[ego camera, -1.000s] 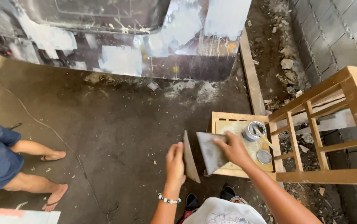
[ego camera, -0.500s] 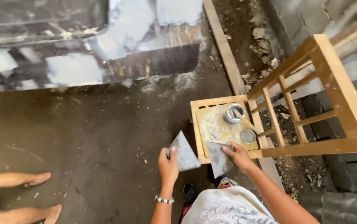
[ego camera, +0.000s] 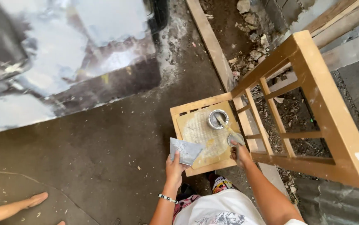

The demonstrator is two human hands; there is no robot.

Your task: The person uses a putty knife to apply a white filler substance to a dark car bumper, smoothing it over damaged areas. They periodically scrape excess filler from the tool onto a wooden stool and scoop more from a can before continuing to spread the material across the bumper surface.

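Observation:
My left hand [ego camera: 174, 166] grips a flat grey putty plate [ego camera: 186, 150] by its near edge and holds it over the front of a wooden chair seat [ego camera: 196, 129]. My right hand [ego camera: 240, 153] is closed on the handle of a thin tool [ego camera: 227, 126]. The tool's far end reaches into a small open metal can [ego camera: 217, 118] standing on the seat. A round grey lid [ego camera: 235, 138] lies just in front of the right hand's fingers. A beaded bracelet sits on my left wrist.
The chair's wooden backrest frame [ego camera: 313, 104] rises at the right, close to my right arm. A large grey-patched panel [ego camera: 62, 54] lies at the upper left. A wooden plank [ego camera: 210, 41] and rubble [ego camera: 254, 37] are beyond the chair. Another person's bare foot [ego camera: 33, 201] rests at the lower left.
My right hand has moved from beside the left hand to the can and lid on the seat. The left hand keeps its grey plate. The view has shifted towards the chair.

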